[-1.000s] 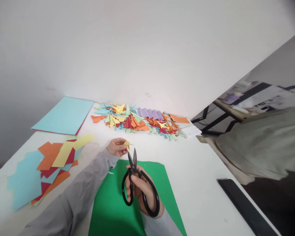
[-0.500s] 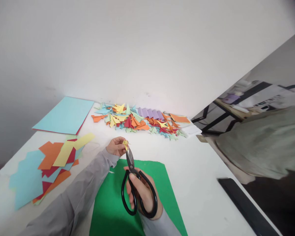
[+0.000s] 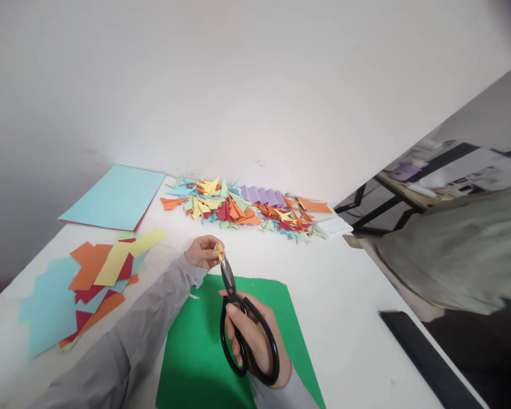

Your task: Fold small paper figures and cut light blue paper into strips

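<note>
Between the fingertips of my left hand [image 3: 202, 252] is a small folded piece of yellow paper [image 3: 220, 253]. My right hand [image 3: 259, 335] is closed around the black-handled scissors [image 3: 230, 284]. Their blades point up and away, with the tips right at the lower edge of the yellow paper; whether they touch or cut it I cannot make out. Both hands are above the table, over and just beyond a green mat [image 3: 187, 352]. A tiny pale scrap lies on the mat near my left sleeve.
Loose coloured paper pieces [image 3: 53, 307] lie at the left, behind them a light blue sheet [image 3: 114, 196]. Along the wall are many small folded papers [image 3: 225, 210] and a pleated purple strip [image 3: 264, 196]. A black bar [image 3: 426, 358] lies at the right edge, beside another person's clothing [image 3: 443, 250].
My right hand and the scissors' handles have shifted slightly right and down, the blades tilting a little more. My left hand still pinches the yellow paper, and the whole view has moved slightly.
</note>
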`<action>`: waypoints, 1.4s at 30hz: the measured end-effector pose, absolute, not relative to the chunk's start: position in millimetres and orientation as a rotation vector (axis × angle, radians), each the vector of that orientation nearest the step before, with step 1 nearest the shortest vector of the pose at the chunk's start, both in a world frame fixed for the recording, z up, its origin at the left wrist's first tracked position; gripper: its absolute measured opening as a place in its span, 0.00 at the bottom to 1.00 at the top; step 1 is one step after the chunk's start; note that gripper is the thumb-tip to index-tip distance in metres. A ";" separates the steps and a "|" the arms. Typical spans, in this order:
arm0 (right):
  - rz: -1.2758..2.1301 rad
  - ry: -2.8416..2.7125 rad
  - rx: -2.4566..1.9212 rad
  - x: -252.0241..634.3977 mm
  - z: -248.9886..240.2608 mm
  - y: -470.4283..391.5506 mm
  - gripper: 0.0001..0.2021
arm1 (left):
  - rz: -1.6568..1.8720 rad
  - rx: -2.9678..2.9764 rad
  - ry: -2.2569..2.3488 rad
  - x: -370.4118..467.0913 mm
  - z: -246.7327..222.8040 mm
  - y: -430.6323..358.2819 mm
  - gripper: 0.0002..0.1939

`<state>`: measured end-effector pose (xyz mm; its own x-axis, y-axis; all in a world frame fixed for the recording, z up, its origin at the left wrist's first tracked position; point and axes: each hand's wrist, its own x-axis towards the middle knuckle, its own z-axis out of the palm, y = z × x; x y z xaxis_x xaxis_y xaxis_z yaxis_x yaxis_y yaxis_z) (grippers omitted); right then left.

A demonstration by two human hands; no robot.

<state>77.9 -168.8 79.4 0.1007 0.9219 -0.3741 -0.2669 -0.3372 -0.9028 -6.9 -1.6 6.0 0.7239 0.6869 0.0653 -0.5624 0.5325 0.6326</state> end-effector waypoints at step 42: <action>1.335 -0.949 -1.456 82.8 72.4 -170.9 0.22 | 0.793 0.646 0.026 -5.1 9.6 -4.6 0.11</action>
<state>82.8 -170.9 72.4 0.1163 0.9506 -0.2878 -0.0406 -0.2850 -0.9577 -5.1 -4.6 9.6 0.7116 0.6696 0.2128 -0.6541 0.5208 0.5485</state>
